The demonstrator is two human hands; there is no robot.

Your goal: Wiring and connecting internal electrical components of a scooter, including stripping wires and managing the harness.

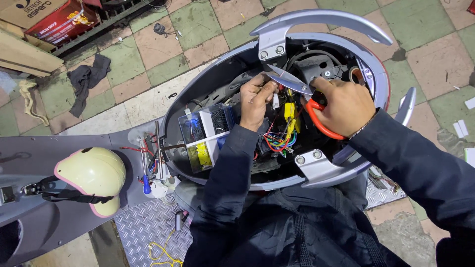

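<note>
Scissors (297,86) with red handles, their blades parted, point at a wire end pinched in the left hand (257,101) above the open rear bay of a grey scooter (222,62). The right hand (341,106) has its grip closed through the scissor handles, fingers wrapped around the red loop; the left hand's grip is shut on the thin wire (271,94), thumb and fingers holding it up toward the blades. The blades have not yet closed on it, so the cut or strip looks still to come. Below the hands a bundle of coloured wires (279,141) with yellow connectors (289,111) hangs loose and unjoined inside the bay, which suggests the wiring work is partway at most. To the left in the same bay sits a clear-cased box (208,126) with blue and yellow parts, and beyond it more small parts and a blue-handled tool (146,187) lie on the scooter's footboard. A cream helmet (91,178) with a black strap rests on the grey body farther left. The seat is off and the grey grab rail (321,20) frames the opening. A dark rag (86,81) lies on the tiled floor (425,54), with cardboard boxes (44,17) at the far corner and a checker-plate mat (148,227) under the scooter.
</note>
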